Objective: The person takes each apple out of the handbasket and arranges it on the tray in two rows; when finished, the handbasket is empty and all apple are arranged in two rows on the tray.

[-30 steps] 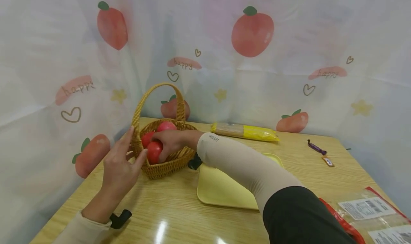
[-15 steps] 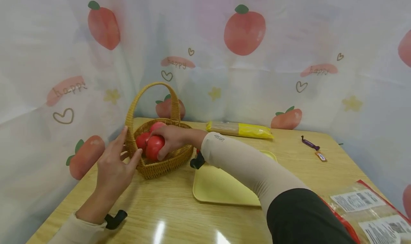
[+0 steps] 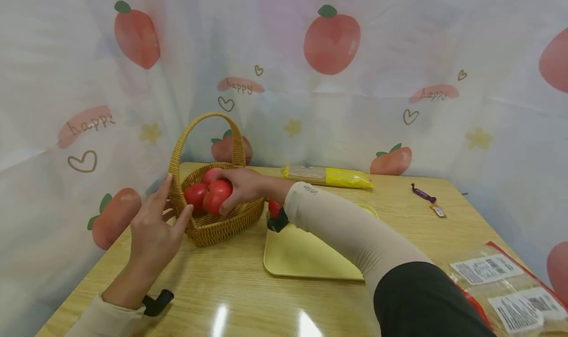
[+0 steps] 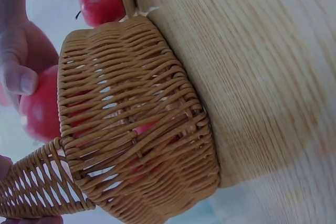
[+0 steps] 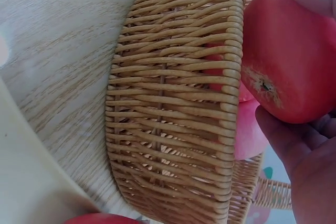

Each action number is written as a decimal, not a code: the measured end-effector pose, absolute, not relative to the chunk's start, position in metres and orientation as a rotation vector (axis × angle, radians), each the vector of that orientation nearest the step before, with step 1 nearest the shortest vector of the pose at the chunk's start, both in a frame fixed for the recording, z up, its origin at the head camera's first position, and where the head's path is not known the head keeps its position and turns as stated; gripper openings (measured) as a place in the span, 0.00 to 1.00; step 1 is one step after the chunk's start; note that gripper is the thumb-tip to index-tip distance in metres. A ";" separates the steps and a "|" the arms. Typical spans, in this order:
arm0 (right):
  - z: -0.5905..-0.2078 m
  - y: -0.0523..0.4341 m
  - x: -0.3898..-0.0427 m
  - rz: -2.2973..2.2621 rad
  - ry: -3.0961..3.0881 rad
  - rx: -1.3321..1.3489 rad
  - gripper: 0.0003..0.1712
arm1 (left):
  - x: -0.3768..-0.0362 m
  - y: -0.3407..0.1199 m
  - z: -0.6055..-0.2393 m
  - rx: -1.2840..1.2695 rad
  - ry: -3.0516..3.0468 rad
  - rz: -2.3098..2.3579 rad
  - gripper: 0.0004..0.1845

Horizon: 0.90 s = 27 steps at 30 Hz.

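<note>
Compared with a moment ago, I see my right hand (image 3: 239, 189) has raised the red apple (image 3: 217, 197) above the rim of the basket (image 3: 222, 223); its grip is closed around the fruit. My left hand (image 3: 153, 228) stays open, fingers touching the basket's side. The apple seems nearly out.

Red tomatoes (image 3: 217, 196), tan woven basket (image 3: 224, 223), yellow tray (image 3: 301, 258)
</note>
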State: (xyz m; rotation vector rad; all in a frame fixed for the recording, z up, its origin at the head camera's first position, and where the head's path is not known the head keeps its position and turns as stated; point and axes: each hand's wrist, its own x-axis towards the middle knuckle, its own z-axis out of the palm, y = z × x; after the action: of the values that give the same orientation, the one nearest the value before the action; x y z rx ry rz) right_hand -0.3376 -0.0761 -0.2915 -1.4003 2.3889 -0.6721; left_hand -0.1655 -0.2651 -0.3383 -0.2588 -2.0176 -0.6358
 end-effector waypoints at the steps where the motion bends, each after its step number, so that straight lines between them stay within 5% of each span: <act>1: -0.292 -0.075 -0.338 -0.682 2.386 -1.401 0.42 | -0.166 -0.265 -0.338 -0.257 -2.019 -0.631 0.49; 27: -0.291 -0.036 -0.326 -0.934 2.428 -1.290 0.44 | -0.168 -0.267 -0.340 -0.248 -2.023 -0.627 0.49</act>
State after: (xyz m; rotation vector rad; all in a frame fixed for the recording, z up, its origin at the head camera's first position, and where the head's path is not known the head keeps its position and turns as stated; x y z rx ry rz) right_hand -0.3264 -0.0359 -0.2915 -1.2899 2.4277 -0.9343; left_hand -0.1679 -0.2669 -0.3400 -0.2476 -2.0230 -0.6269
